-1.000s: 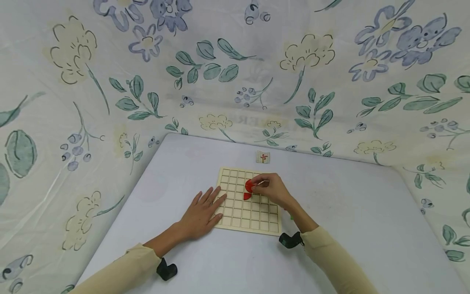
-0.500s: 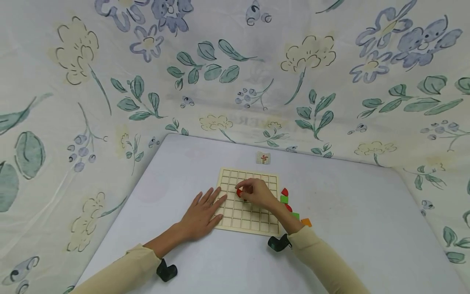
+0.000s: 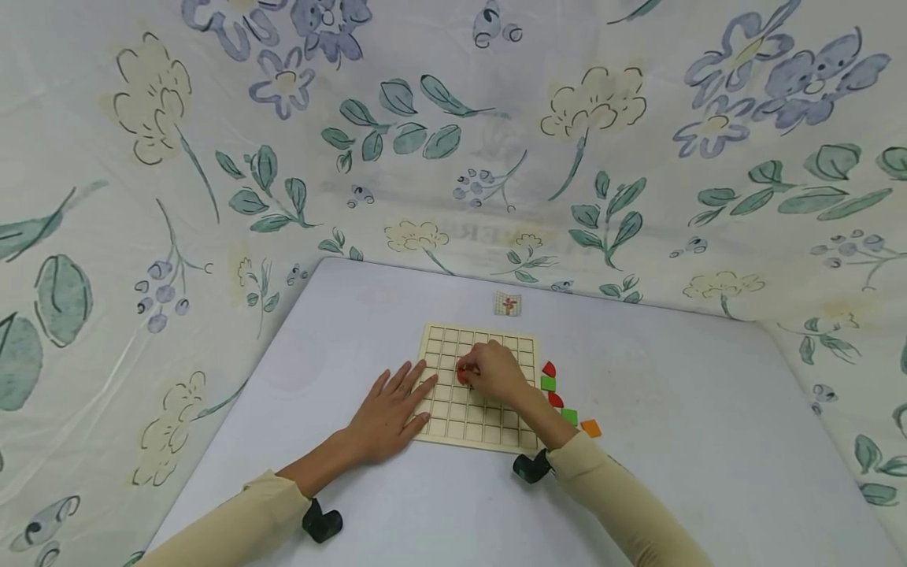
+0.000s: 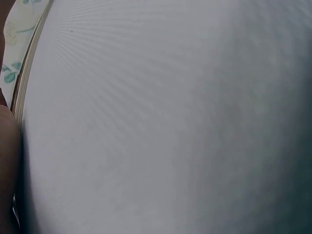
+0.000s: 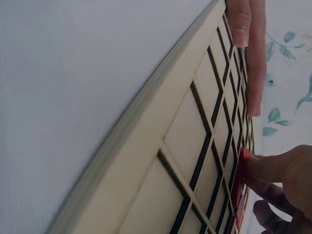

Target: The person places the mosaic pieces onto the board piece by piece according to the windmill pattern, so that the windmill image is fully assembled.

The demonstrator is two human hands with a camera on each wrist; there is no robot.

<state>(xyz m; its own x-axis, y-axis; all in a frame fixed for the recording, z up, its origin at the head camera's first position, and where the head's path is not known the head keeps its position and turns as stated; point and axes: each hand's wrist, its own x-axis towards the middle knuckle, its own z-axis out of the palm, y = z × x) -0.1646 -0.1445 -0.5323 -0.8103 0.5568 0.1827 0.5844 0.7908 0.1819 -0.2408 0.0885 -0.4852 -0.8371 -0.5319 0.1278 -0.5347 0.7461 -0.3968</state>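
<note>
A pale wooden grid board (image 3: pixel 453 429) lies on the white table. My left hand (image 3: pixel 386 413) lies flat with spread fingers over the board's left edge; its fingers also show at the top of the right wrist view. Over the middle of the board, my right hand (image 3: pixel 496 374) pinches a red piece (image 3: pixel 463 376) between thumb and fingers. In the right wrist view the pinched red piece (image 5: pixel 244 157) is at the grid beside other red (image 5: pixel 237 187), which my right hand (image 5: pixel 292 180) partly hides.
Right of the board lie red pieces (image 3: pixel 556 400), green pieces (image 3: pixel 570 416) and an orange piece (image 3: pixel 591 428). A small patterned card (image 3: pixel 507 304) lies behind the board. A floral cloth (image 3: pixel 425 189) hangs behind the table.
My right hand has moved left across the board and now covers the red seen there at first. The coloured pieces at the right have come into view. My left hand has not moved.
</note>
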